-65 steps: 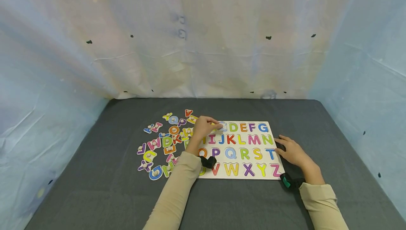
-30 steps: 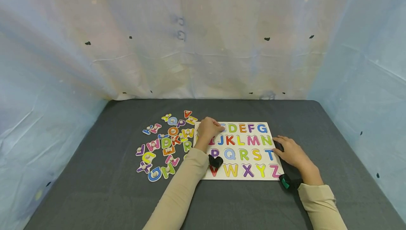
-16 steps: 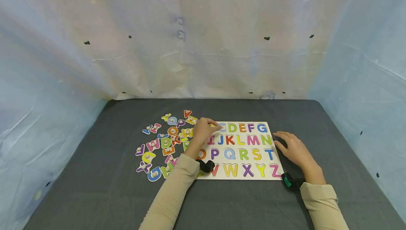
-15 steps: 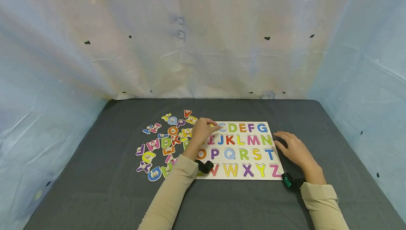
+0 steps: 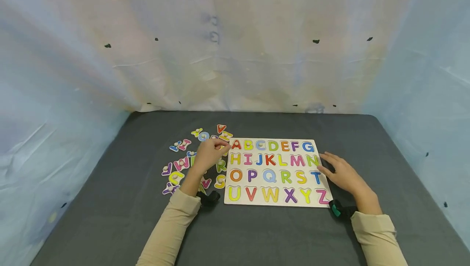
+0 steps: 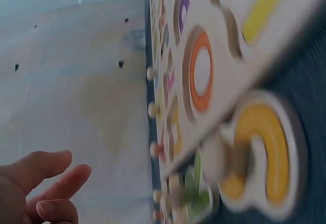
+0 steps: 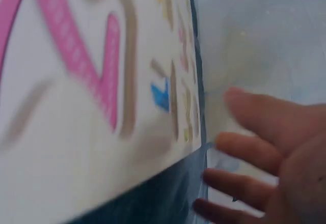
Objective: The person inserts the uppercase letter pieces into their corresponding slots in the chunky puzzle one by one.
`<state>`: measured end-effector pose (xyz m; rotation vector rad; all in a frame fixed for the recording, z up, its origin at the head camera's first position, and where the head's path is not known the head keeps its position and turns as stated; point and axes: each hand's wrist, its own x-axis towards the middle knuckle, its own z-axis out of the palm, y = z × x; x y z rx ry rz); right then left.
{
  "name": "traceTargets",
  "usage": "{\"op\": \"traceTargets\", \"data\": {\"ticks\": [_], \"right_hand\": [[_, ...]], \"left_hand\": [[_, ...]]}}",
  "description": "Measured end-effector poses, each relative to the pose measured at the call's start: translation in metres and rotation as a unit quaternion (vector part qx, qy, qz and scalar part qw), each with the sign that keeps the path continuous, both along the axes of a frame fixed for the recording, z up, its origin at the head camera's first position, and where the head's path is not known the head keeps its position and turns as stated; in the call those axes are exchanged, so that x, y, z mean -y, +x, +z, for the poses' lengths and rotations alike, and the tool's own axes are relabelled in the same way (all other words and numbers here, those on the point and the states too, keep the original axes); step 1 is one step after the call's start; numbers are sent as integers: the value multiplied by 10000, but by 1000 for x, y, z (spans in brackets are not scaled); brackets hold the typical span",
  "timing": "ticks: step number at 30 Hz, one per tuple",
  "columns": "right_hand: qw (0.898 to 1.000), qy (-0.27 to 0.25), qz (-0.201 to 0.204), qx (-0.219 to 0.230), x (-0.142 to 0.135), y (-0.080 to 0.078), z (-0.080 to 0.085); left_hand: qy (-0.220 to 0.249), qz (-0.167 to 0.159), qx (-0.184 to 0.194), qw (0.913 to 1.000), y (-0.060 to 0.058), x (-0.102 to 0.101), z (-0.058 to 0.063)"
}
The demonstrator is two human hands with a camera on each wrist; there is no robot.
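Moved left hand off C piece, sitting knob-up in board, to over loose letters, with relaxed, empty grip on it and right hand by board's edge, seemingly between placements, likely needing another knob pinch.

1. White alphabet board: flat, four rows of coloured letters.
2. Red A, yellow B, blue C: knobbed, seated at the board's eleven o'clock.
3. Loose knobbed letters: scattered towards its nine o'clock.
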<state>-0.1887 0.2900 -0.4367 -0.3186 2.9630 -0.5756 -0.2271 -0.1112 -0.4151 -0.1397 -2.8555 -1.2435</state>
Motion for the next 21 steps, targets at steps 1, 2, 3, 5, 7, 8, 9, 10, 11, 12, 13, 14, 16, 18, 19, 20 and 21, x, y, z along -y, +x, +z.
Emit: {"op": "traceTargets", "data": {"ticks": [1, 2, 3, 5, 7, 8, 9, 10, 11, 12, 13, 14, 16, 18, 19, 20, 21], "right_hand": [[9999, -13, 82, 71, 0, 0, 0], [9998, -28, 161, 152, 0, 0, -1], [9995, -36, 247, 198, 0, 1, -1], [9990, -71, 335, 293, 1, 1, -3], [9987, -115, 345, 364, 1, 2, -4], [9986, -136, 342, 384, 1, 2, -4], [9986, -156, 345, 381, 1, 2, -5], [9985, -170, 334, 400, 2, 2, -5], [9985, -173, 340, 402, 2, 2, -5], [9984, -182, 355, 394, 2, 2, -5], [9984, -179, 385, 369, 1, 2, -5], [9984, -176, 408, 351, 1, 1, -5], [9983, -185, 427, 359, 1, 1, -5], [9981, -197, 436, 385, 0, 1, -4], [9981, -186, 431, 394, 0, 1, -4], [9981, -189, 413, 423, 0, 1, -4], [9980, -193, 392, 446, -1, 1, -4]], "left_hand": [[-6, 32, 12, 10000, 1, 6, 0], [-1, 67, 26, 10000, 2, 12, 1], [15, 101, 20, 9999, 2, 18, 1], [81, 197, 24, 9998, 3, 29, 3], [134, 285, -68, 9995, 3, 37, 6], [149, 332, -130, 9993, 3, 41, 7], [184, 376, -187, 9989, 3, 45, 8], [185, 408, -245, 9987, 3, 48, 9], [215, 432, -311, 9984, 3, 51, 10], [221, 450, -353, 9981, 2, 55, 11], [239, 491, -361, 9979, 2, 58, 10], [258, 520, -375, 9976, 1, 61, 10], [293, 605, -378, 9970, 0, 69, 9], [334, 726, -359, 9961, -1, 76, 7], [343, 807, -343, 9956, -2, 79, 6], [347, 848, -343, 9952, -3, 83, 5], [354, 900, -332, 9948, -3, 86, 4]]}}
